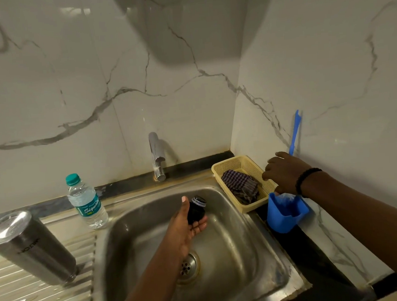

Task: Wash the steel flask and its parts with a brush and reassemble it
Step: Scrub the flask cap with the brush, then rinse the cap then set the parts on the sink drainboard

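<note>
A home kitchen: a steel sink [222,219] with a ribbed drainboard [38,296] is set in a dark counter [320,259], a tap [156,153] at its back edge, marble-look tiles [69,89] behind, a dishcloth basket [239,163] in the corner.

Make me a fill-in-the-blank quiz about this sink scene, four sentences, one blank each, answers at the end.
1. The left hand holds the black flask stopper over the ____.
2. The steel flask body stands upside down on the ____ beside the sink.
3. The checked cloth lies in the yellow ____.
4. The right hand reaches toward the brush handle, whose colour is ____.

Answers: sink; drainboard; basket; blue
</note>
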